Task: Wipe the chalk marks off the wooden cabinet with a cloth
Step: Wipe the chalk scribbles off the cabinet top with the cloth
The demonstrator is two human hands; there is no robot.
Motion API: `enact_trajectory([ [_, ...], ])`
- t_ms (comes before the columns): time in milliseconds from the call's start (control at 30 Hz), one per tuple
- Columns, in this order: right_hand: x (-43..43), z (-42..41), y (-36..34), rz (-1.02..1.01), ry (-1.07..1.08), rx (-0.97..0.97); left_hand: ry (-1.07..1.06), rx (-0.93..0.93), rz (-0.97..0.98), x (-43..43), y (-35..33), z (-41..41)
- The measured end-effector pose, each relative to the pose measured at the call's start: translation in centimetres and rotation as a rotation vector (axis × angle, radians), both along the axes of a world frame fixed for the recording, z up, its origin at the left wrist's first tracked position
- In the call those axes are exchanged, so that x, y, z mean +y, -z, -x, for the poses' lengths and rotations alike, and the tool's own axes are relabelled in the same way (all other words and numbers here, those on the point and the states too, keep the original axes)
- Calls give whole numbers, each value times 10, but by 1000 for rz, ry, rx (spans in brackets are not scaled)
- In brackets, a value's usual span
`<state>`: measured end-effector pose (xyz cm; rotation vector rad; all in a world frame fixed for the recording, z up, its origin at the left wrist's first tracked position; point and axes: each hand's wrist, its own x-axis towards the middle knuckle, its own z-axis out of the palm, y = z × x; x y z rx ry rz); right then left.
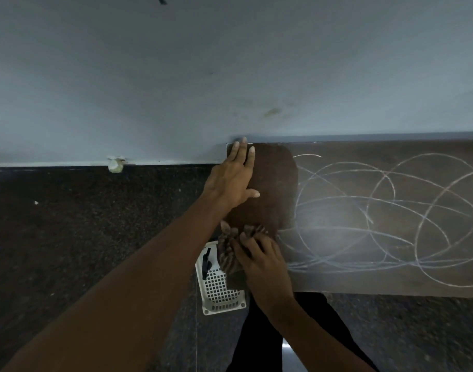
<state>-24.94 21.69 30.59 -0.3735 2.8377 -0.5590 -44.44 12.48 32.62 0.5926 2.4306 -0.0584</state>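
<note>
1. The wooden cabinet (pixel 391 280) top runs from mid-frame to the right. Chalk marks (pixel 369 218) loop across it from just beside the cloth to the right edge, with none visibly removed.
2. The brown cloth (pixel 273 183) lies on the left end of the top, spread from the far-left corner toward the near edge.
3. The left hand (pixel 232 181) presses flat on the cloth's far part, fingers (pixel 242 154) straight and together.
4. The right hand (pixel 262 261) has its fingers curled into the cloth's bunched near end, close to the near-left corner.
5. Judgement: the step in hand is setting the cloth. Wiping appears barely begun.
6. Judgement: the next move calls for firm downward pressure and a sweep rightward across the loops, with the cloth kept flat.
7. A white perforated basket (pixel 219 288) sits on the dark floor (pixel 82 224) below the near-left corner.
</note>
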Motion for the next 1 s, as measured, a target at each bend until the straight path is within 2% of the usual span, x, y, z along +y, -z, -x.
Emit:
enact_trajectory([
  [133, 8, -26, 3, 8, -48, 11, 31, -30, 89, 7, -11, 5],
  [300, 13, -3, -1, -3, -74, 35, -23, -38, 84, 14, -11, 2],
  [533, -4, 59, -10, -2, 190, -18, -48, -33, 66, 14, -4, -1],
  [767, -2, -13, 1, 62, 40, 50, -105, -64, 38, 14, -4, -1],
  [900, 6, -63, 7, 87, -45, -23, -221, -89, -51, 12, 0, -3],
  [1000, 13, -65, 8, 98, -74, -72, -248, -92, -97, 9, 4, -3],
])
